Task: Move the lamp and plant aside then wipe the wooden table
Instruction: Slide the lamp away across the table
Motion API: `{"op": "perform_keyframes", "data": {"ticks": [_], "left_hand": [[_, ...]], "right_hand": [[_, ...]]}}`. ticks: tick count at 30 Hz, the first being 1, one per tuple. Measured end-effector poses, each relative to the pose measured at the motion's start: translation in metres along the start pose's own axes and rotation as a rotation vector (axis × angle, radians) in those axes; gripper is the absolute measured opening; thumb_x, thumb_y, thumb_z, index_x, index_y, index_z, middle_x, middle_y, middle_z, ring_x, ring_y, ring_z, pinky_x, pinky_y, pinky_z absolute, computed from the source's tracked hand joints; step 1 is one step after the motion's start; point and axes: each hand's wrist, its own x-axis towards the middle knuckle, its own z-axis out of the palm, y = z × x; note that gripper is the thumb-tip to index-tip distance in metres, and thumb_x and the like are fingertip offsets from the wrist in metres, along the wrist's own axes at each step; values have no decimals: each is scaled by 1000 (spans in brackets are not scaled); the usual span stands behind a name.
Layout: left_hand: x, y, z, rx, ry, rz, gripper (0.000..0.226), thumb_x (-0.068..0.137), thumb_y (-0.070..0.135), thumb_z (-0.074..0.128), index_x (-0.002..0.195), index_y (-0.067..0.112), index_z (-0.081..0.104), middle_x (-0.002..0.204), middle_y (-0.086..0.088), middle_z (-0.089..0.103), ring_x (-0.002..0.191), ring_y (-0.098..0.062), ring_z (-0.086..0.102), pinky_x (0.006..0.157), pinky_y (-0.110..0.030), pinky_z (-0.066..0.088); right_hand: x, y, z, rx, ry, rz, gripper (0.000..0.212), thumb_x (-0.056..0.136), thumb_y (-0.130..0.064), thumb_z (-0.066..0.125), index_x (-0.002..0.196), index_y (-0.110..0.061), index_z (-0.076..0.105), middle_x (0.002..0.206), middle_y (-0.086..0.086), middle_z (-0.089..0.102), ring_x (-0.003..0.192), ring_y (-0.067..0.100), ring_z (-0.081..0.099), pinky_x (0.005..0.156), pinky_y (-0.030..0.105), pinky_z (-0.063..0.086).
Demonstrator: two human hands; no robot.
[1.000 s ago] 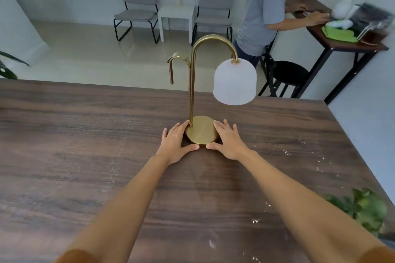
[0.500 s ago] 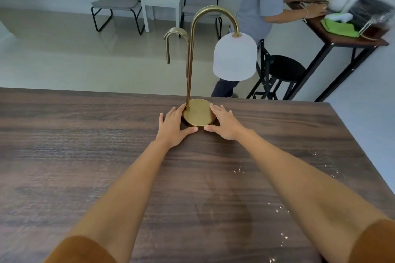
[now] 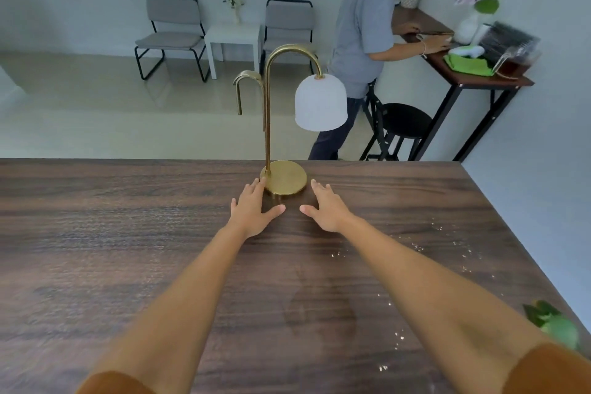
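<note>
At the far edge of the wooden table (image 3: pixel 128 249) stands the brass lamp (image 3: pixel 284 181), upright, its white shade (image 3: pixel 320 103) hanging above and beyond both hands. The left hand (image 3: pixel 252 213) lies flat and spread, fingertips touching the base's near-left rim; the right hand (image 3: pixel 326 209), also spread and empty, rests just right of it. Plant (image 3: pixel 558 326) leaves show beside the right forearm. Crumbs (image 3: pixel 415 246) lie right of the right hand.
</note>
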Motion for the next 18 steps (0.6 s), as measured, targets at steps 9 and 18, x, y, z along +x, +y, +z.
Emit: {"op": "perform_keyframes", "data": {"ticks": [9, 18], "left_hand": [[-119, 60, 10, -36, 59, 158, 85, 84, 62, 50, 151, 25, 13, 160, -1, 15, 148, -22, 7, 115, -60, 12], [-241, 162, 62, -192, 43, 411, 84, 83, 63, 50, 151, 29, 13, 159, 9, 16, 146, -9, 5, 119, -47, 13]], "right_hand": [[-136, 2, -92, -100, -10, -81, 78, 100, -37, 50, 157, -12, 3, 164, 17, 9, 152, 33, 7, 120, 43, 15], [-325, 89, -148, -68, 214, -340, 75, 99, -37, 53, 157, -18, 10, 164, -1, 14, 152, 15, 5, 123, 38, 10]]}}
